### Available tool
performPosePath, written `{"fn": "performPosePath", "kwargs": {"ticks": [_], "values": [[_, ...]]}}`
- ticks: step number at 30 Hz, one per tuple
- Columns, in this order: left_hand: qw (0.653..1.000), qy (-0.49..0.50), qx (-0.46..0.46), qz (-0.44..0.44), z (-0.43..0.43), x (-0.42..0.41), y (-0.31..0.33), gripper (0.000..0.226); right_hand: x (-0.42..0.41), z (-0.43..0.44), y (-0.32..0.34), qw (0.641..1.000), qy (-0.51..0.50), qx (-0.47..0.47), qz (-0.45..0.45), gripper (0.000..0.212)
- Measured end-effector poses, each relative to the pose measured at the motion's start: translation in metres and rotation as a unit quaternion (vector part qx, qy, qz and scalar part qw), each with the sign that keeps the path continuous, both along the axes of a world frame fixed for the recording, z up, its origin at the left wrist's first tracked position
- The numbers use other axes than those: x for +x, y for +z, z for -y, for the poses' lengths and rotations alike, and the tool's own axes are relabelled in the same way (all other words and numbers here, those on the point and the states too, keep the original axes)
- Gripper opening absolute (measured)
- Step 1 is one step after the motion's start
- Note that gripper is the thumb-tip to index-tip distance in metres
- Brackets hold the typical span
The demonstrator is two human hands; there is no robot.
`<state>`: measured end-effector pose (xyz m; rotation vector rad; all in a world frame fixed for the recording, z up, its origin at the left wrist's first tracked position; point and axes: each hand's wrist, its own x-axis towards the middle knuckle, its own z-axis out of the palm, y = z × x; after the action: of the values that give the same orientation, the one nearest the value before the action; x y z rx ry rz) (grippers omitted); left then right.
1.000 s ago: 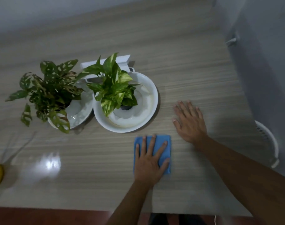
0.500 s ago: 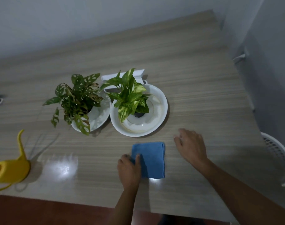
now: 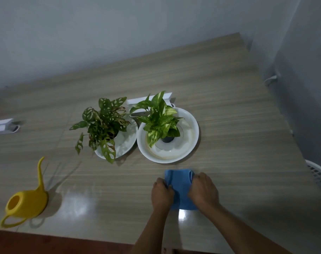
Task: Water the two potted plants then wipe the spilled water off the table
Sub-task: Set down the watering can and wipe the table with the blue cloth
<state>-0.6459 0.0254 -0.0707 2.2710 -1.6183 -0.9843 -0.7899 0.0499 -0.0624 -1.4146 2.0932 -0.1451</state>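
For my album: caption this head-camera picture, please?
Left hand and right hand grip a blue cloth on the table, near the holey-leaved plant and yellow-green plant; yellow watering can aside.

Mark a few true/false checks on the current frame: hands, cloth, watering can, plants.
1. The left hand and the right hand both grip the blue cloth. True.
2. The yellow watering can stands to the right of the plants. False: it stands at the left, near the table's front edge.
3. The yellow-green plant sits in a white dish. True.
4. The blue cloth lies inside the white dish. False: it lies on the table, in front of the dish, on the person's side.
5. The spotted plant stands left of the yellow-green plant. True.
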Motion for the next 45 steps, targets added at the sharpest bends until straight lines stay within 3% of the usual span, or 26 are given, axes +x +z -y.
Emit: {"fn": "performPosePath", "kwargs": {"ticks": [5,9,14,19,26,35,38,41,45], "values": [[0.993,-0.034,-0.014,-0.113,0.009,0.038,0.0,0.027,0.03,0.002,0.001,0.994,-0.079,0.003,0.077,0.01],[0.986,-0.049,-0.042,-0.15,0.008,0.088,0.005,0.029,0.07,-0.003,0.006,0.981,-0.134,-0.039,0.133,0.022],[0.984,-0.044,-0.068,-0.16,0.011,0.182,0.019,0.031,0.154,0.006,0.017,0.968,-0.143,-0.055,0.201,0.021],[0.989,0.007,-0.085,-0.122,0.023,0.287,0.029,0.032,0.254,0.035,0.026,0.967,-0.084,-0.067,0.233,0.022],[0.993,0.057,-0.094,-0.048,0.05,0.415,0.031,0.034,0.375,0.077,0.026,0.96,0.016,-0.053,0.276,0.045],[0.992,0.086,-0.095,-0.008,0.07,0.488,0.007,0.023,0.445,0.101,-0.006,0.967,0.067,-0.012,0.247,0.047],[0.976,0.029,-0.187,0.107,0.061,0.487,-0.003,0.024,0.442,0.101,-0.01,0.969,0.064,-0.001,0.239,0.052],[0.955,-0.072,-0.237,0.161,0.048,0.469,-0.014,0.043,0.424,0.095,-0.004,0.974,0.044,-0.011,0.223,0.052],[0.969,-0.15,-0.099,0.168,0.035,0.454,-0.044,0.069,0.383,0.076,0.017,0.967,0.025,-0.068,0.243,0.046]]}}
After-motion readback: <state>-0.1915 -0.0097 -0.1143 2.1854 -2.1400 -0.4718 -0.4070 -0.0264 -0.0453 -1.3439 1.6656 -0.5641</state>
